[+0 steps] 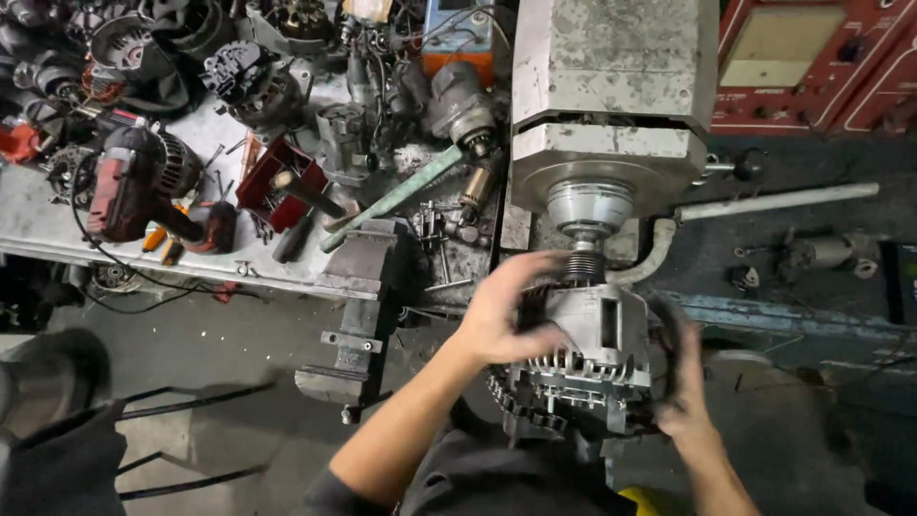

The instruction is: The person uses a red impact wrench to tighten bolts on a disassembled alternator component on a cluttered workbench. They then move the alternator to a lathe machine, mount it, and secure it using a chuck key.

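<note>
A grey finned alternator (pixel 587 358) stands under the spindle (pixel 585 215) of a large grey press machine (pixel 611 96). My left hand (pixel 506 311) grips its upper left side, fingers blurred by motion. My right hand (pixel 683 382) holds its right side, fingers curled around the housing. A ribbed pulley (pixel 581 263) on top of the alternator sits just beneath the spindle.
A bench vise (pixel 363 306) juts out at the left of my arm. The cluttered workbench (pixel 57 229) holds a red power tool (pixel 129 182), a red tray (pixel 277 177), screwdrivers and several motor parts. A long lever (pixel 774 203) sticks right from the press. Red test equipment (pixel 812 62) stands behind.
</note>
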